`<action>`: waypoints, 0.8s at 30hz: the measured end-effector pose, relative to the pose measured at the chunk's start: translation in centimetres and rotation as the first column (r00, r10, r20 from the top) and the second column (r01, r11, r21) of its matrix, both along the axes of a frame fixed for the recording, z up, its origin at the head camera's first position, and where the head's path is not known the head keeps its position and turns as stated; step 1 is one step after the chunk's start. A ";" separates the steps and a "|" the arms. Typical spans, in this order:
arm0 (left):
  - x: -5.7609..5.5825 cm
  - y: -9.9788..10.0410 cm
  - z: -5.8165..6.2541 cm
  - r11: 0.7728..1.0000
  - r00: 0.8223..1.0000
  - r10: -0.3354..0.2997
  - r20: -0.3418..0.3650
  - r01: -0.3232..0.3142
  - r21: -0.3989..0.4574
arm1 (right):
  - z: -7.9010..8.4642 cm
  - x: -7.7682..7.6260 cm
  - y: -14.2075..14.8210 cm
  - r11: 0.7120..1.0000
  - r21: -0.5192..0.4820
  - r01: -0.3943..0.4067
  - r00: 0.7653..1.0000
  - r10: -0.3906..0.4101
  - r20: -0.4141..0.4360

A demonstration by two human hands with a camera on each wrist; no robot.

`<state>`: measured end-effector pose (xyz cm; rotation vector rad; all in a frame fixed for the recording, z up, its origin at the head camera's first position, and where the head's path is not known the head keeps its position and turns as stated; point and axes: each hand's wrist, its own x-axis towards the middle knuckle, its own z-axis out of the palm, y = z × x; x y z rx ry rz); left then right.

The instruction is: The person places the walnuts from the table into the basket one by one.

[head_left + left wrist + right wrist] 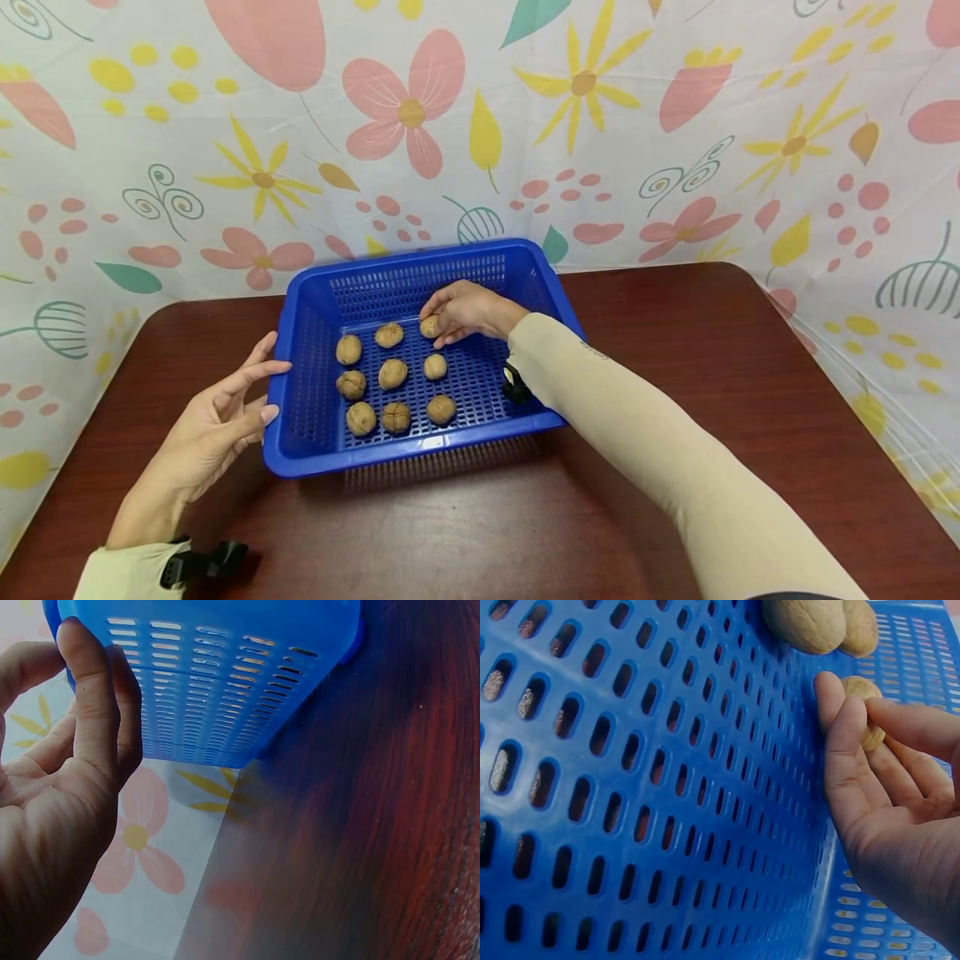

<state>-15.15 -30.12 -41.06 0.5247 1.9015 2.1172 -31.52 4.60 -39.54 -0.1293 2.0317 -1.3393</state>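
In the head view a blue plastic basket (442,442) stands on the table with several brown walnuts (393,374) laid out in three rows of three. My right hand (468,310) reaches inside and pinches the back-row walnut (429,327) nearest the basket's right side. The right wrist view shows that walnut (862,690) between the thumb and fingers, just over the slotted floor. At the left end, my left hand (217,421) holds the rim with thumb and fingertips. From the left wrist view, its fingers (94,712) lie against the basket's outer wall.
The dark red-brown wooden table (465,525) extends around the basket. Behind and beside it hangs a white cloth (495,225) printed with flowers and leaves. A black strap (198,562) circles the left wrist.
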 end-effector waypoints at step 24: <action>-0.1 0.0 1.0 1.000 0.999 0.003 0.042 -0.003 -0.002 | 0.9 0.0 0.1 1.000 0.010 -0.015 1.000 0.016 -0.007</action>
